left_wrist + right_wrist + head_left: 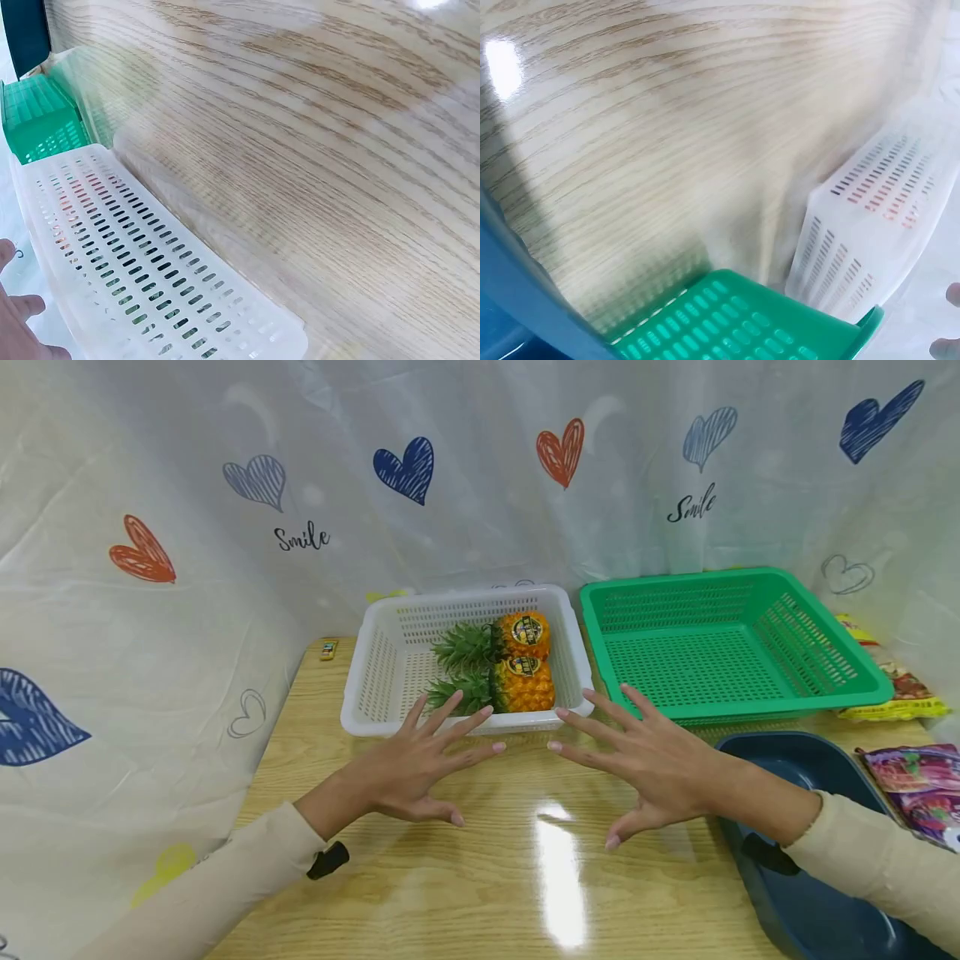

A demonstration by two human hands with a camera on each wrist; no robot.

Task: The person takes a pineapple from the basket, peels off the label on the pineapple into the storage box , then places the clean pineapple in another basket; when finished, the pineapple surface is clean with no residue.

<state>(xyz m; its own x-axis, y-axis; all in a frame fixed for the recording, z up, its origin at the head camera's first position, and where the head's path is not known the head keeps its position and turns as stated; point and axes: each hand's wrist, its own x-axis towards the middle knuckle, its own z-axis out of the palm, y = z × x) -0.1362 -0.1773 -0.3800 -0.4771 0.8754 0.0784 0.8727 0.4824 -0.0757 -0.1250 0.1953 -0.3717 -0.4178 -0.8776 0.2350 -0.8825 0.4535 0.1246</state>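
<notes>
Fingers spread, the left hand (pixel 427 764) and right hand (pixel 652 756) hold nothing near the white basket (pixel 576 643) at mid-frame, where two pineapples (pixel 528 689) lie. Upper right, the green basket (pixel 690 664) partly hides a yellow packet (pixel 900 708). Lower right, a sleeve (pixel 870 852) crosses the blue tub (pixel 810 918); tub and purple packet (pixel 911 785) are cut off.

Count: two hands (pixel 423 764) (pixel 663 764), two pineapples (pixel 527 633) (pixel 528 689), two baskets.
Baskets: one white (pixel 382 727), one green (pixel 690 664). One blue tub (pixel 825 910), one table (pixel 480 877), one tiny yellow pack (pixel 328 649). Bright packets (pixel 896 685) at right: number unclear through overlap. Curtain (pixel 480 543), one: "Smile" (pixel 302 536) twice; red hearts (pixel 142 550), two; light blue hearts (pixel 255 482), two; dark blue hearts (pixel 405 470), three.
</notes>
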